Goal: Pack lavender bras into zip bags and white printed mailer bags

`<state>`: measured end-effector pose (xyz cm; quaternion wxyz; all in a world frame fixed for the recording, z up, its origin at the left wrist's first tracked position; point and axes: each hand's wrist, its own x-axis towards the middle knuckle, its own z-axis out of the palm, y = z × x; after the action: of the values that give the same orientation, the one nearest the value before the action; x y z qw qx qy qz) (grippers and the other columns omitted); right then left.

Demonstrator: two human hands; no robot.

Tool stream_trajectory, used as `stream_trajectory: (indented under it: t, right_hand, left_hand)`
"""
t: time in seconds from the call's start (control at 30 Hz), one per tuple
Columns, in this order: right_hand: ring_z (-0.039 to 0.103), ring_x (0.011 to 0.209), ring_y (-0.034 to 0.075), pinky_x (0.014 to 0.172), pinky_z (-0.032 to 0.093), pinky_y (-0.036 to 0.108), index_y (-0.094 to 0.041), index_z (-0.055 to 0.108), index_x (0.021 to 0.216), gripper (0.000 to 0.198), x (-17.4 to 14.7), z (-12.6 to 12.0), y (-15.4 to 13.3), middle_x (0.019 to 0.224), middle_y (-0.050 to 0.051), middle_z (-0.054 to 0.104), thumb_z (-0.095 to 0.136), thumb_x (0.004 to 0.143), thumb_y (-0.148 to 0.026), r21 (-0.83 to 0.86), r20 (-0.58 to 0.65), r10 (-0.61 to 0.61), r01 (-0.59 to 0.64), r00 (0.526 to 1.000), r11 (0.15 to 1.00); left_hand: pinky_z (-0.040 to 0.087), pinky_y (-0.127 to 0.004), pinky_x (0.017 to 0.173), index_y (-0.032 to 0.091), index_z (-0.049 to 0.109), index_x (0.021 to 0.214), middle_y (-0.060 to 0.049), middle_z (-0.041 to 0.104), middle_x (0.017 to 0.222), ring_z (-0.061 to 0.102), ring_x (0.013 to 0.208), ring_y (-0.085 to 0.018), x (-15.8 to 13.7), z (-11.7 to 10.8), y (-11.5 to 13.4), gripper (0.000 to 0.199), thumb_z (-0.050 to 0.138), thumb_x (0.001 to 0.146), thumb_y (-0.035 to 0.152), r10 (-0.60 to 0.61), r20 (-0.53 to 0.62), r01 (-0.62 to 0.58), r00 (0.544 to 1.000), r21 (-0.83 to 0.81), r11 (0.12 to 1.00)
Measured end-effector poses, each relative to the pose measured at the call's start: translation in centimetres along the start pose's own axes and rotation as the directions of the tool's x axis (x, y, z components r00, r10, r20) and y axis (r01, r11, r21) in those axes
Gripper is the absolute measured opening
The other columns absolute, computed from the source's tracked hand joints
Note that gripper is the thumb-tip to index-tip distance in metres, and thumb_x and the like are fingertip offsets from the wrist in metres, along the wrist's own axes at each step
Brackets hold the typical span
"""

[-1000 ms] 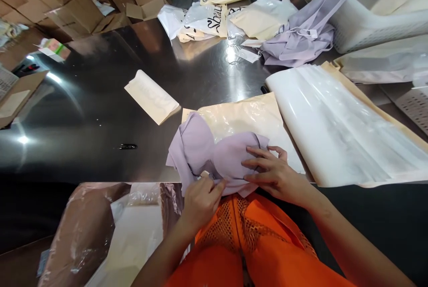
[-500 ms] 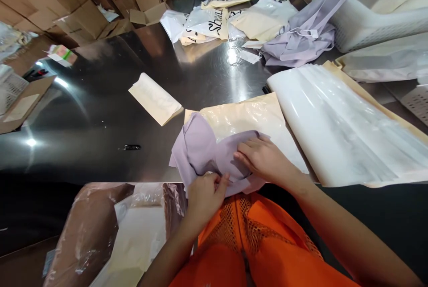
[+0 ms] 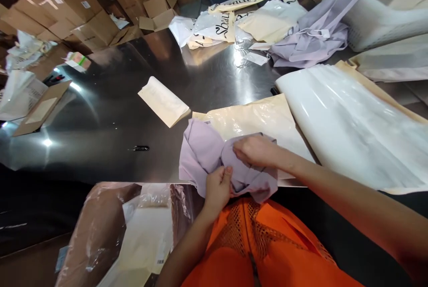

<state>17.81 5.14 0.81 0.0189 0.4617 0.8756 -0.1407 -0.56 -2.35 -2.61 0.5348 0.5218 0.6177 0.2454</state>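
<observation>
A lavender bra (image 3: 202, 144) with two rounded cups lies at the table's front edge, partly over a cream-and-clear plastic bag (image 3: 254, 115). At its lower middle, my left hand (image 3: 218, 186) is closed, thumb against the fingers, pinching the fabric. My right hand (image 3: 256, 149) has its fingers curled on the right-hand cup and grips the cloth there. The fingertips of that hand are partly hidden. Beside the bag on the right lies a thick stack of clear plastic bags (image 3: 347, 126).
Left of the bra, a folded cream bag (image 3: 163, 102) and a small black object (image 3: 139, 148) lie on the dark shiny table (image 3: 100, 131). Filled printed bags (image 3: 214, 26) and another lavender garment (image 3: 310, 37) are at the back, near a white basket (image 3: 374, 24). An open carton (image 3: 96, 224) stands below the front edge.
My view has shifted slightly, so the scene sits further right. My right hand has closed more tightly on the cup, and my left hand has lifted the bra's lower edge a little.
</observation>
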Motion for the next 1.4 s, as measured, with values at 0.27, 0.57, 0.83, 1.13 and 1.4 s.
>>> stream_trajectory:
  t: [0.27, 0.57, 0.83, 1.13, 1.4]
  right_hand:
    - [0.062, 0.081, 0.024, 0.07, 0.041, 0.033, -0.009, 0.066, 0.09, 0.027, 0.3, -1.0, 3.3, 0.086, 0.013, 0.068, 0.042, 0.098, -0.015, -0.182, -0.109, -0.075, 0.054, 0.991, 0.982]
    - [0.055, 0.069, 0.018, 0.067, 0.039, 0.029, -0.015, 0.058, 0.077, 0.037, -0.5, -0.4, 2.4, 0.072, 0.006, 0.061, 0.037, 0.103, -0.031, 0.151, -0.31, -0.07, 0.122, 0.948, 0.981]
    - [0.047, 0.059, 0.014, 0.062, 0.034, 0.028, -0.02, 0.04, 0.066, 0.045, -6.9, -1.5, 3.7, 0.064, 0.0, 0.046, 0.033, 0.103, -0.044, 0.464, -0.473, 0.296, -0.051, 0.83, 0.884]
    - [0.057, 0.098, 0.028, 0.09, 0.044, 0.041, -0.015, 0.064, 0.11, 0.034, -5.8, 0.3, 4.1, 0.103, 0.014, 0.063, 0.05, 0.097, -0.043, 0.326, -0.546, 0.317, -0.152, 0.776, 0.933]
    - [0.064, 0.081, 0.02, 0.078, 0.049, 0.033, -0.015, 0.068, 0.109, 0.026, -7.8, -0.2, 4.2, 0.103, 0.011, 0.066, 0.05, 0.096, -0.03, 0.451, -0.517, 0.536, -0.319, 0.668, 0.833]
  left_hand:
    - [0.036, -0.023, 0.043, 0.022, 0.045, 0.061, 0.005, 0.047, 0.041, 0.049, 0.037, -0.013, -1.0, 0.0, 0.0, 0.057, 0.05, 0.082, 0.075, 0.006, -0.044, -0.012, 0.999, -0.117, 0.993]
    - [0.039, -0.025, 0.047, 0.021, 0.052, 0.06, -0.001, 0.054, 0.044, 0.053, 0.041, -0.015, -0.9, 0.1, 0.2, 0.063, 0.038, 0.087, 0.075, 0.013, 0.05, -0.013, 0.999, 0.014, 1.0]
    - [0.036, -0.026, 0.046, 0.021, 0.056, 0.065, 0.001, 0.049, 0.049, 0.047, 0.044, -0.015, -2.7, -4.1, 0.6, 0.063, 0.035, 0.088, 0.075, -0.017, -0.215, 0.028, 0.976, 0.051, 0.998]
    - [0.034, -0.027, 0.057, 0.022, 0.068, 0.084, 0.0, 0.064, 0.064, 0.057, 0.058, -0.016, -0.8, -1.3, 4.1, 0.023, 0.054, 0.094, 0.038, 0.632, -0.175, -0.325, 0.755, 0.738, 0.592]
    - [0.031, -0.03, 0.053, 0.02, 0.059, 0.063, 0.002, 0.049, 0.052, 0.046, 0.05, -0.014, -4.1, -3.3, 3.2, 0.023, 0.067, 0.085, 0.016, 0.865, 0.172, -0.586, 0.471, 0.794, 0.161]
